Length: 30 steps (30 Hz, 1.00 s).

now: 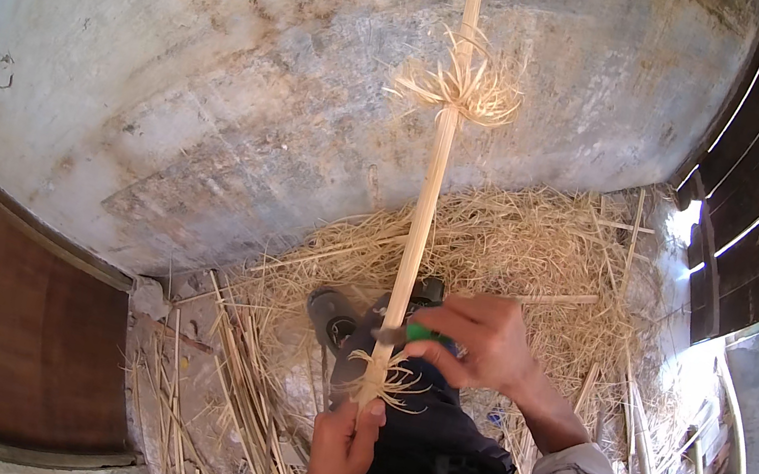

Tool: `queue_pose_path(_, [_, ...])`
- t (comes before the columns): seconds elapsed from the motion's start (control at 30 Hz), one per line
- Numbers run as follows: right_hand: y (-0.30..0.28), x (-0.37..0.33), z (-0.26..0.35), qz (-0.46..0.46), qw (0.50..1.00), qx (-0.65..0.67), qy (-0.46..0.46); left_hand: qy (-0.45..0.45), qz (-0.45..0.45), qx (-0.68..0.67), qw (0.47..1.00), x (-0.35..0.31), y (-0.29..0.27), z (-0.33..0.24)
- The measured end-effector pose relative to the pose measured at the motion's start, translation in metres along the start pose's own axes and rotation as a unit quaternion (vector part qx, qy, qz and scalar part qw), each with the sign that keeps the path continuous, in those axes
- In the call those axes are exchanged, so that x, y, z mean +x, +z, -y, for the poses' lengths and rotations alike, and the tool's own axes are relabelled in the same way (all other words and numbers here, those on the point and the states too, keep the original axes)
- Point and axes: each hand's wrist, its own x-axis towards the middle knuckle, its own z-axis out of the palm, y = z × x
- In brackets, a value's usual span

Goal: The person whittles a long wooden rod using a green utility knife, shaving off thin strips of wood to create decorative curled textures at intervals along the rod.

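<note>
Hold the long, narrow strip of pale wood or bamboo (418,234) steady, its near end grasped firmly in the left grip (343,444), thumb laid on it just below the small ruff of pale, thin curls (397,384). Note its place: rising away from the body above the dark trousers (410,435), far end in front of the stained, pale grey wall (277,67); cannot tell from this view whether touching it or apart.

See the right grip (485,342) closed round the green handle of the small knife (423,333), with the grey, blurred blade crossing the strip just above the lower curls. Too blurred to tell biting from skimming.

For clean shaving, best to lay the blade at a shallow angle, press lightly and evenly, and follow the grain, each curl thin and left attached at its root. Lift away before reaching the root; otherwise likely to sever curls or notch the strip. Mind the left thumb, near the edge and probably the main risk; end strokes well clear of it. Avoid brushing or bending the fuller, bushy straw-coloured tuft (460,94) farther up. Leave the loose straw-coloured shavings (522,237) on the floor alone.
</note>
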Motion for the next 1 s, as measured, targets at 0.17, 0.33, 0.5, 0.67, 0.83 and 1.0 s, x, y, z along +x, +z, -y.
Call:
queue_pose_path(0.17, [-0.001, -0.004, 0.008, 0.000, 1.000, -0.022, -0.003, -0.011, 0.012, -0.024, 1.000, 0.000, 0.000, 0.002])
queue_pose_path(0.33, [-0.001, 0.000, 0.007, -0.022, 0.999, -0.039, 0.021, -0.031, 0.023, -0.009, 0.999, -0.001, 0.001, -0.001])
queue_pose_path(0.5, [0.004, 0.004, -0.006, -0.060, 0.997, -0.025, 0.039, -0.023, 0.011, 0.008, 1.000, -0.001, 0.000, -0.004])
queue_pose_path(0.67, [0.002, 0.019, -0.016, -0.097, 0.993, -0.016, 0.061, -0.020, 0.009, 0.014, 1.000, -0.002, 0.001, 0.001])
queue_pose_path(0.83, [-0.004, 0.034, -0.045, -0.170, 0.978, -0.037, 0.115, -0.054, 0.040, 0.007, 0.998, -0.011, 0.001, 0.009])
queue_pose_path(1.0, [-0.026, 0.044, -0.076, -0.156, 0.968, -0.020, 0.198, -0.051, 0.061, -0.033, 0.996, -0.018, -0.001, 0.008])
